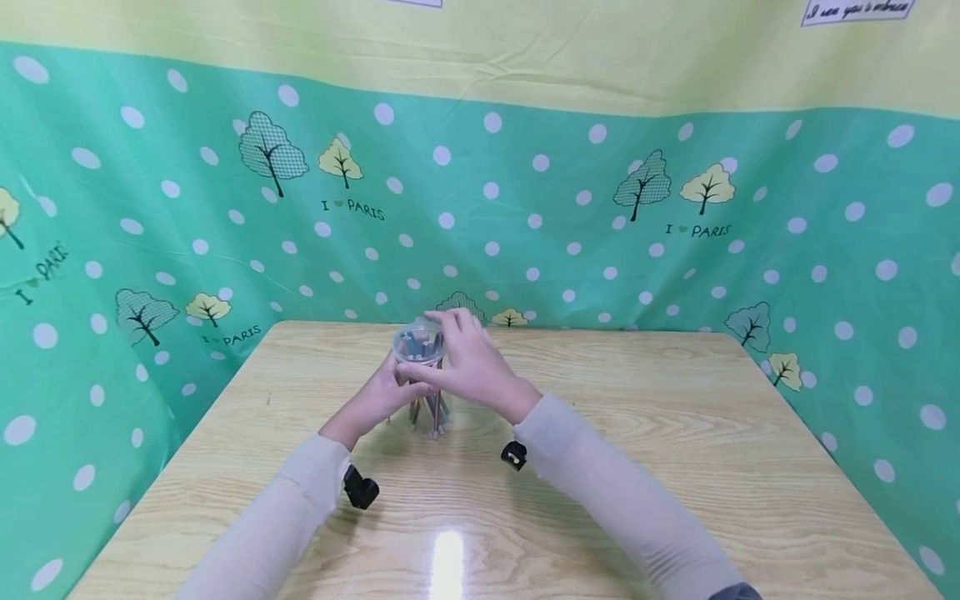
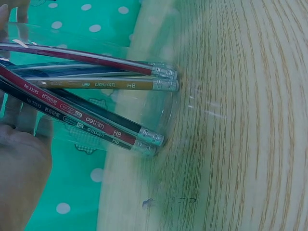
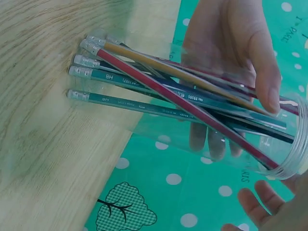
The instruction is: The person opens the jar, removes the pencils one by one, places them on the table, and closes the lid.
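Observation:
A clear plastic jar (image 1: pixel 448 414) stands on the wooden table near its far edge. Inside it, several pencils (image 3: pixel 144 79) in red, green, dark and yellow lean at angles, their metal-and-eraser ends down at the base. My left hand (image 1: pixel 381 396) grips the jar's upper body from the left; its fingers show through the plastic in the right wrist view. Across the jar's top, my right hand (image 1: pixel 476 362) holds the clear round lid (image 1: pixel 420 333), thumb at the near side and fingers at the far side. Whether the lid sits fully on the threaded mouth (image 3: pixel 293 144) I cannot tell.
The wooden table (image 1: pixel 675 450) spreads out on both sides of the jar. Behind it hangs a green and yellow curtain (image 1: pixel 525 200) with white dots and printed trees. A small black camera mount (image 1: pixel 362 490) is at my left wrist, another (image 1: pixel 513 455) at my right.

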Tool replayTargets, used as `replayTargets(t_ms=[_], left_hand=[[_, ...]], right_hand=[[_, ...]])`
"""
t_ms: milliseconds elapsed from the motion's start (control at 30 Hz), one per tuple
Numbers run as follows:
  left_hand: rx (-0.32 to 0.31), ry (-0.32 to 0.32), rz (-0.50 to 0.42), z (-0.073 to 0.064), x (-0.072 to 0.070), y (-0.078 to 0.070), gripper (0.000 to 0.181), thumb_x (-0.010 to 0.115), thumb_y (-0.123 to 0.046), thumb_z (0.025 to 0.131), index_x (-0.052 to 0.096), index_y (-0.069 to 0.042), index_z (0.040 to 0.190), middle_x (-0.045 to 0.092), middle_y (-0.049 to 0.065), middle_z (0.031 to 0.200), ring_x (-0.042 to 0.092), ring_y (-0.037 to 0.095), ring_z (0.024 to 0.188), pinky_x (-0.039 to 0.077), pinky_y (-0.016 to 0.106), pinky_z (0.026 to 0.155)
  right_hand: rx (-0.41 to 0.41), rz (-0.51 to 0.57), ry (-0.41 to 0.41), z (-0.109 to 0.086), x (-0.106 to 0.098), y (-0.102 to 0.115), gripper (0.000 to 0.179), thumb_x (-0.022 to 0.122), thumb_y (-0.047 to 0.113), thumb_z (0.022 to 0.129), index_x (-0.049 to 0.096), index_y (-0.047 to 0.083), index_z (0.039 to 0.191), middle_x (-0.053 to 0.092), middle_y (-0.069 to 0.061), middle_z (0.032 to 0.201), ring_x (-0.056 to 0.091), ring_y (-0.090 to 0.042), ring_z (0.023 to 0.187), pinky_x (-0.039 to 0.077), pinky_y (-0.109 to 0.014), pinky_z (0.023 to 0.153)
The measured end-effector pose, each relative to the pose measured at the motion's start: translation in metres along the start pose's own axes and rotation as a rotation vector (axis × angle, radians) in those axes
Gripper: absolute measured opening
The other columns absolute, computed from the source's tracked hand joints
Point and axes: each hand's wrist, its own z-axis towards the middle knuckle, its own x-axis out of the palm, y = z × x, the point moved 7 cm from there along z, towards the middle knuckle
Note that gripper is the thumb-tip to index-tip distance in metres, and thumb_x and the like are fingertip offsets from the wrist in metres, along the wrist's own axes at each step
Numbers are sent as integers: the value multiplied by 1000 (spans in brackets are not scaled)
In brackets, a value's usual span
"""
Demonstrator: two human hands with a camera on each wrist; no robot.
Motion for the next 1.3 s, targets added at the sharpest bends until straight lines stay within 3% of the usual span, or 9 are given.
replayTargets(t_ms=[200,633,867,1067,1300], left_hand=[[33,3,22,1,-1,-1,84,68,-21,98,13,-28,161,32,3,159,30,26,145,23,53,117],[-16,-13,40,0,-3,2,86,69,-24,97,11,-34,160,28,-1,161,22,26,149,24,58,116],[-43,-19,29,-1,-3,3,87,71,-27,96,13,-36,160,30,-1,160,22,26,148,24,57,116],[-27,-14,14,0,-1,2,85,71,-24,96,15,-35,159,33,-1,159,27,25,147,25,56,116],[-9,5,-28,0,0,2,85,70,-20,97,14,-33,159,34,3,159,34,24,144,30,52,114]], right_hand=[[46,-52,-45,0,-1,2,95,69,74,77,48,10,143,47,-6,115,44,-16,97,47,-31,76],[40,-25,-57,0,-1,2,89,74,66,79,50,5,138,48,-4,114,44,-16,98,45,-29,78],[19,70,-33,1,1,-2,85,75,62,81,50,7,142,46,-3,113,42,-16,97,45,-29,76],[-21,172,-16,1,1,-8,81,79,53,82,51,7,142,46,-2,113,43,-16,99,45,-30,80],[-36,296,86,5,0,-15,79,79,44,86,47,12,149,46,-1,118,46,-15,106,47,-32,87]])
